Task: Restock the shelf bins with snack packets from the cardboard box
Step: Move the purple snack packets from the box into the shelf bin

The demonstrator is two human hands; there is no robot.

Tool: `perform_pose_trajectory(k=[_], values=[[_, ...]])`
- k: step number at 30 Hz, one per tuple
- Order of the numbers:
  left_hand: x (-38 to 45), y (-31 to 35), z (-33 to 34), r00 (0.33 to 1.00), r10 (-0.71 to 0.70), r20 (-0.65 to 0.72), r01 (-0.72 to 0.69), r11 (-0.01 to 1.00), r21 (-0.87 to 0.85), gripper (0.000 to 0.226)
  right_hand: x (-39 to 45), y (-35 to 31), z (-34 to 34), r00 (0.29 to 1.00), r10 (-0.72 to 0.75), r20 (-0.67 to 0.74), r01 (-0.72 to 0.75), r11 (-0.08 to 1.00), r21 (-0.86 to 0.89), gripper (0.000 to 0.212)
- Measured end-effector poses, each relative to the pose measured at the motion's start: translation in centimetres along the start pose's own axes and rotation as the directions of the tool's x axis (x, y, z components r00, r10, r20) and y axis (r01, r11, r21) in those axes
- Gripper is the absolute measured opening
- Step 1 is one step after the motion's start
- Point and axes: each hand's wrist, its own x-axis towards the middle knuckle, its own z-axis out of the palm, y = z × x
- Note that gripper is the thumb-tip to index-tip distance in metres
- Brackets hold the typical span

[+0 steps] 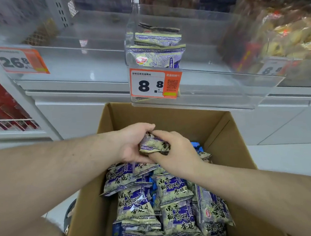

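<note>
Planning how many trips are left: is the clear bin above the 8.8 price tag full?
No, partly filled. The clear bin holds a few purple packets stacked at its left; the rest looks bare.

An open brown cardboard box point(223, 131) sits at 6 o'clock, heaped with purple-and-cream snack packets point(173, 205) lying flat and overlapping. At 12 o'clock, a clear shelf bin point(201, 46) holds a few matching packets stacked askew.
</note>
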Motion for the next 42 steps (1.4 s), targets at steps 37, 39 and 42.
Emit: perform_pose_trajectory(k=[37,39,42], values=[[-3.1,-2.2,-1.2,0.908,0.361,-0.211,-0.360,0.932,0.044,0.024,-4.3,0.7,-6.7,0.902,0.234,0.362,-0.431,0.465,0.773,0.065],[-3.7,-2.1,0.3,0.920,0.358,-0.158,-0.364,0.932,-0.010,0.033,-4.0,-0.5,-6.5,0.910,0.267,0.316,-0.410,0.477,0.778,0.069],[-4.9,-1.7,1.7,0.908,0.408,-0.092,-0.415,0.905,-0.090,0.024,-3.7,-1.1,-6.3,0.928,0.271,0.257,-0.365,0.508,0.780,0.077]])
